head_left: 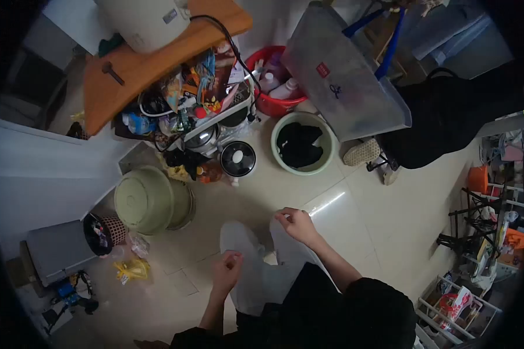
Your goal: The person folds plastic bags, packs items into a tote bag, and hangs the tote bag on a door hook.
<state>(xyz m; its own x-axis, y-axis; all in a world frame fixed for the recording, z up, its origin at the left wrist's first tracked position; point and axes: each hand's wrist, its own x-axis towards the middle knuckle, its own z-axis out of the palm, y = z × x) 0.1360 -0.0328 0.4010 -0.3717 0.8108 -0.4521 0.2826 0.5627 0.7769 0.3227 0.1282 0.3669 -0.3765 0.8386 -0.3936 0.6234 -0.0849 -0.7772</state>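
Note:
My left hand (229,270) is closed with loosely curled fingers, near my left knee on the light grey trousers (241,241). Close to the other knee, my right hand (295,225) has its fingers bent in and the thumb drawn toward them. I see no object in either hand. Beyond the knees, a pale green basin (275,148) on the tiled floor holds dark cloth (298,145). To its left is a pot with a glass lid (238,158).
An upturned green bucket (142,200) and a wastebasket (114,231) stand at left. A red basin (273,104) holds bottles. Behind are a cluttered rack, a wooden board (157,64) and a translucent plastic bin (343,75). Shelves (457,308) line the right.

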